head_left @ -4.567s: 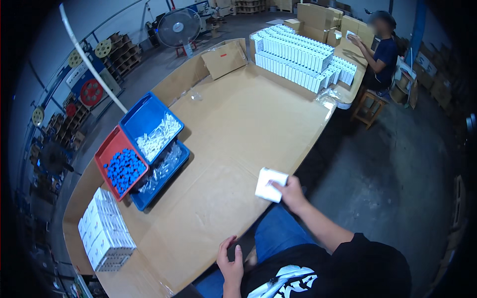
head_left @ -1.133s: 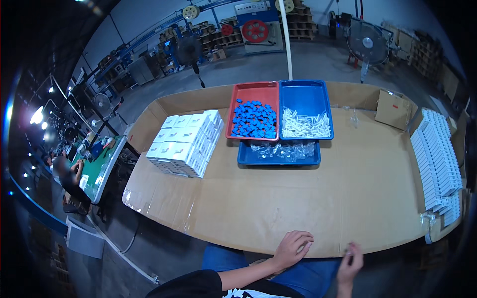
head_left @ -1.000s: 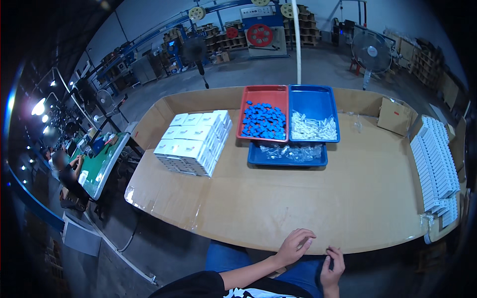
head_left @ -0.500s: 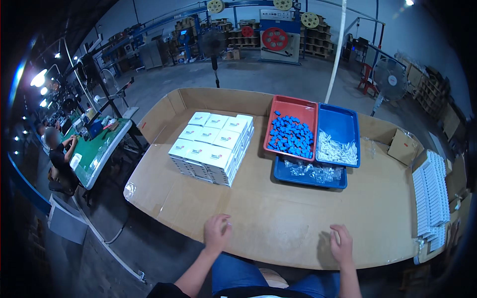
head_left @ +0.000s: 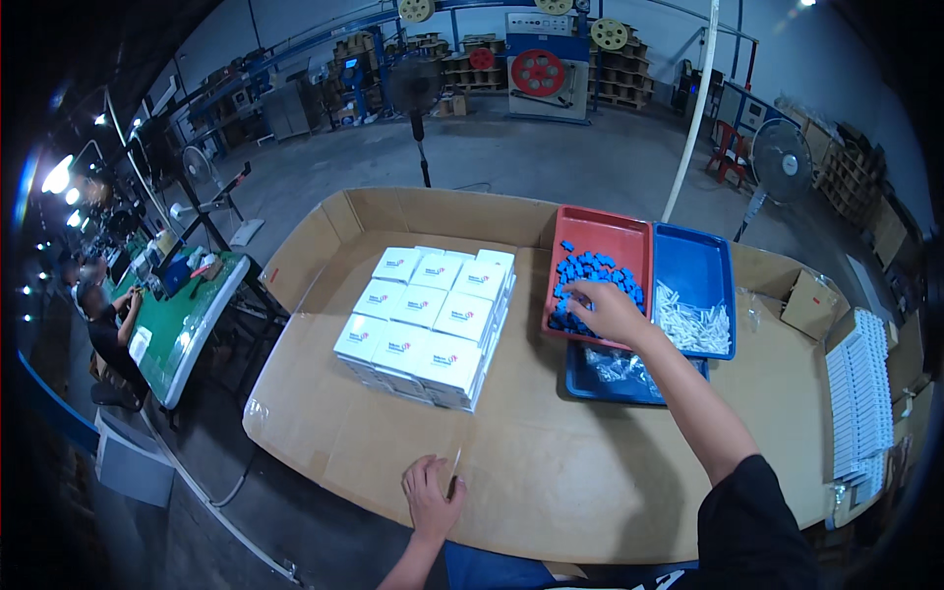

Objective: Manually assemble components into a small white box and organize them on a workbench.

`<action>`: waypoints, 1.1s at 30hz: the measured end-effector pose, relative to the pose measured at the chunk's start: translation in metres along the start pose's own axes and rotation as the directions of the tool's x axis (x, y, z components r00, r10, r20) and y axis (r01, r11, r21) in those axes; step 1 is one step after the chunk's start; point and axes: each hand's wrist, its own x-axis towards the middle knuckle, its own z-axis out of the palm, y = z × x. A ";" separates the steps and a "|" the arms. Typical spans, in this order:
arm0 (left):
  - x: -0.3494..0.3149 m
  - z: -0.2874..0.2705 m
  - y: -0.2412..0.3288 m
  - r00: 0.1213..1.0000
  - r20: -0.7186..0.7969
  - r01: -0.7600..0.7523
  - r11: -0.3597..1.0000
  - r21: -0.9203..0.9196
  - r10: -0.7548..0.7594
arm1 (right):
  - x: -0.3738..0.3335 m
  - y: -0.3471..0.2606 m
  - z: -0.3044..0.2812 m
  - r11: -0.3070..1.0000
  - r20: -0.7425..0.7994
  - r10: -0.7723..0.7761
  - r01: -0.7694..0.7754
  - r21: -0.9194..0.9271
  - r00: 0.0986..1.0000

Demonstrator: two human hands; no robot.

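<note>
My right hand [head_left: 608,313] reaches over the near left part of a red tray [head_left: 634,246]. Its fingers curl down among small blue plastic pieces [head_left: 600,264]; whether a piece is between the fingertips is hidden. Near the front edge of the cardboard-covered table [head_left: 551,472], my left hand [head_left: 431,497] rests with its fingers spread, holding nothing. A blue tray [head_left: 693,256] with small white stick-like parts [head_left: 691,320] stands beside the red one. Under both lies another blue tray [head_left: 590,385] holding clear plastic bags [head_left: 618,366].
Stacked white boxes [head_left: 423,320] stand left of the trays. Rows of white parts [head_left: 857,403] line the right edge near a cardboard flap [head_left: 809,300]. A raised cardboard rim [head_left: 462,211] borders the far side. Another person [head_left: 113,320] sits at a green table [head_left: 187,315] leftward.
My right hand has gone forward from the table's front edge into the red tray. My left hand stays near the front edge with its fingers more spread. The view has shifted slightly.
</note>
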 end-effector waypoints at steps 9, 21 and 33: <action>0.005 -0.001 0.010 0.998 0.034 0.046 0.993 0.113 -0.050 | 0.181 0.056 0.102 0.995 -0.039 0.040 -0.037 0.088 0.998; 0.011 -0.002 0.006 0.995 0.075 0.050 0.993 0.110 -0.059 | 0.233 0.100 0.129 0.981 0.425 0.172 -0.195 0.010 0.889; 0.012 0.004 0.010 0.998 0.056 0.037 0.994 0.100 -0.043 | 0.212 0.092 0.107 0.893 -0.077 0.258 -0.208 0.398 0.963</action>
